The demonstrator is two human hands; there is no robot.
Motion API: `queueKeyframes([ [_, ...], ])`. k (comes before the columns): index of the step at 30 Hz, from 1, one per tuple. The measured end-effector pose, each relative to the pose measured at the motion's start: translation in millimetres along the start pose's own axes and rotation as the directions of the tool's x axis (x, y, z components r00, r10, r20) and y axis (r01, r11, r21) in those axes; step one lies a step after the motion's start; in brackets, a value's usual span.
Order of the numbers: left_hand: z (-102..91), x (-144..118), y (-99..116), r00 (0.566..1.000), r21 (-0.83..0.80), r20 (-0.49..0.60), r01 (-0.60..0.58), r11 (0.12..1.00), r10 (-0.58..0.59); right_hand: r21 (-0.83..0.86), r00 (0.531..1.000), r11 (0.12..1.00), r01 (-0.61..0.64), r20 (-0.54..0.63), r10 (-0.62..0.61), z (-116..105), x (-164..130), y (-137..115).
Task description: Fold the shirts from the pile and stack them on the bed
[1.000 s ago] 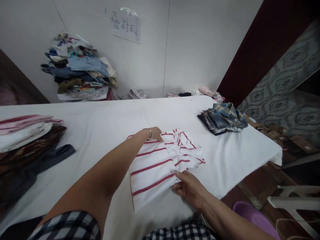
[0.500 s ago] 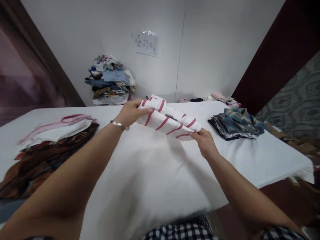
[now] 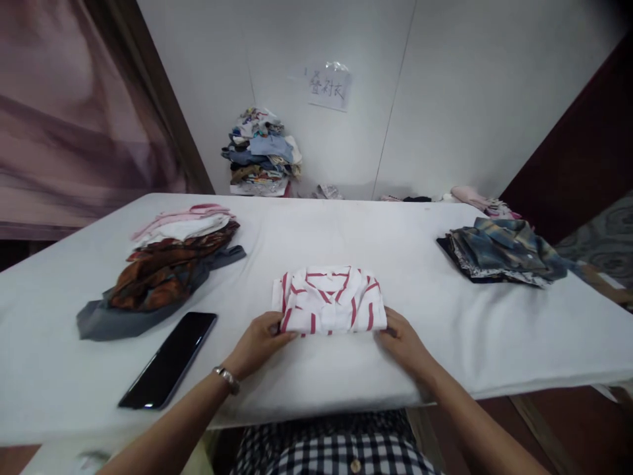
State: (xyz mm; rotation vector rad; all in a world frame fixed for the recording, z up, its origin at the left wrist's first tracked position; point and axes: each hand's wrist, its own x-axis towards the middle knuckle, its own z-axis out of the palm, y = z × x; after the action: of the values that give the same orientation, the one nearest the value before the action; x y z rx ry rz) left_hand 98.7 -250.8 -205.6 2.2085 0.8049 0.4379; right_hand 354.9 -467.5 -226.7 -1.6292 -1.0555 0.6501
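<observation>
A white shirt with red stripes (image 3: 332, 300) lies folded into a compact rectangle on the white-covered table, collar side up and toward the far side. My left hand (image 3: 262, 340) grips its near left corner, thumb on top and the other fingers partly hidden. At the near right corner, my right hand (image 3: 403, 336) pinches the shirt's edge in the same way. A bracelet (image 3: 227, 380) circles my left wrist.
To the left lies a loose heap of garments (image 3: 168, 270), with a black phone (image 3: 169, 360) nearer me. Folded clothes (image 3: 504, 251) are stacked at the right. Behind the table rises a tall clothes pile (image 3: 262, 155); a paper sign (image 3: 330, 86) hangs on the wall.
Both hands have brought the striped shirt down and nearer me, from held up in the air to flat on the table. Its collar now faces up. The camera view has shifted left.
</observation>
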Motion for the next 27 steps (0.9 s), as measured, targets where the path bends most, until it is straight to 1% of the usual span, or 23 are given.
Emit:
queueKeyframes([
  [1, -2.1, 2.9, 3.1, 0.997, -0.024, 0.027, 0.08, 0.997, -0.079, 0.065, 0.999, 0.996, -0.054, -0.001, 0.054, -2.4, 1.9, -2.8],
  [3, -3.9, 11.3, 9.4, 0.98, -0.042, 0.027, 0.198, 0.979, -0.197, 0.178, 0.977, 0.965, -0.191, -0.061, 0.204, -5.9, 9.0, -7.1],
  [4, -3.0, 15.9, 12.4, 0.97, -0.036, 0.014, 0.243, 0.969, -0.243, 0.204, 0.954, 0.945, -0.254, -0.105, 0.279, -6.4, 13.8, -8.4],
  [5, -1.0, 20.3, 15.1, 0.961, -0.019, -0.004, 0.275, 0.961, -0.275, 0.2, 0.935, 0.933, -0.298, -0.138, 0.328, -5.9, 19.1, -9.0],
  [6, 2.0, 24.0, 17.6, 0.956, 0.01, -0.025, 0.292, 0.956, -0.292, 0.163, 0.926, 0.934, -0.318, -0.158, 0.343, -4.5, 24.5, -8.8],
  [7, 5.7, 26.8, 19.8, 0.955, 0.044, -0.048, 0.296, 0.954, -0.294, 0.099, 0.93, 0.944, -0.314, -0.171, 0.327, -2.2, 29.8, -8.2],
  [8, 9.5, 28.5, 21.7, 0.956, 0.077, -0.074, 0.289, 0.954, -0.284, 0.019, 0.941, 0.958, -0.286, -0.185, 0.285, 0.6, 34.6, -7.1],
  [10, 16.3, 28.5, 24.1, 0.959, 0.132, -0.139, 0.265, 0.955, -0.247, -0.15, 0.961, 0.969, -0.194, -0.229, 0.157, 6.7, 42.1, -4.2],
  [12, 20.6, 24.8, 24.5, 0.949, 0.191, -0.215, 0.273, 0.943, -0.231, -0.304, 0.965, 0.944, -0.126, -0.258, 0.046, 11.5, 46.4, -1.0],
  [14, 22.1, 19.9, 23.2, 0.939, 0.259, -0.225, 0.316, 0.913, -0.261, -0.436, 0.977, 0.896, -0.09, -0.214, -0.006, 14.1, 48.2, 2.1],
  [16, 21.8, 15.9, 20.6, 0.936, 0.317, -0.178, 0.346, 0.883, -0.303, -0.537, 0.987, 0.839, -0.09, -0.163, 0.002, 14.8, 48.4, 5.1],
  [18, 20.0, 13.6, 17.3, 0.937, 0.325, -0.144, 0.35, 0.879, -0.319, -0.596, 0.988, 0.796, -0.108, -0.153, 0.02, 14.6, 47.0, 7.7],
  [19, 18.6, 13.0, 15.5, 0.937, 0.315, -0.154, 0.347, 0.884, -0.313, -0.609, 0.987, 0.785, -0.116, -0.159, 0.023, 14.3, 45.6, 8.9],
  [21, 15.4, 12.2, 12.0, 0.934, 0.296, -0.211, 0.342, 0.892, -0.288, -0.616, 0.984, 0.78, -0.114, -0.18, 0.002, 13.6, 41.6, 10.8],
  [23, 12.5, 11.8, 9.6, 0.926, 0.302, -0.265, 0.346, 0.888, -0.27, -0.614, 0.98, 0.785, -0.078, -0.191, -0.052, 13.0, 37.2, 11.9],
  [24, 11.4, 12.0, 9.3, 0.925, 0.315, -0.274, 0.346, 0.884, -0.265, -0.618, 0.98, 0.785, -0.056, -0.186, -0.077, 12.7, 35.4, 12.2],
  [25, 10.8, 12.5, 9.7, 0.927, 0.335, -0.267, 0.345, 0.877, -0.263, -0.625, 0.98, 0.78, -0.035, -0.173, -0.094, 12.3, 34.1, 12.2],
  [27, 10.7, 15.2, 12.6, 0.938, 0.376, -0.217, 0.337, 0.864, -0.271, -0.628, 0.986, 0.778, -0.009, -0.134, -0.097, 11.2, 33.0, 10.8],
])
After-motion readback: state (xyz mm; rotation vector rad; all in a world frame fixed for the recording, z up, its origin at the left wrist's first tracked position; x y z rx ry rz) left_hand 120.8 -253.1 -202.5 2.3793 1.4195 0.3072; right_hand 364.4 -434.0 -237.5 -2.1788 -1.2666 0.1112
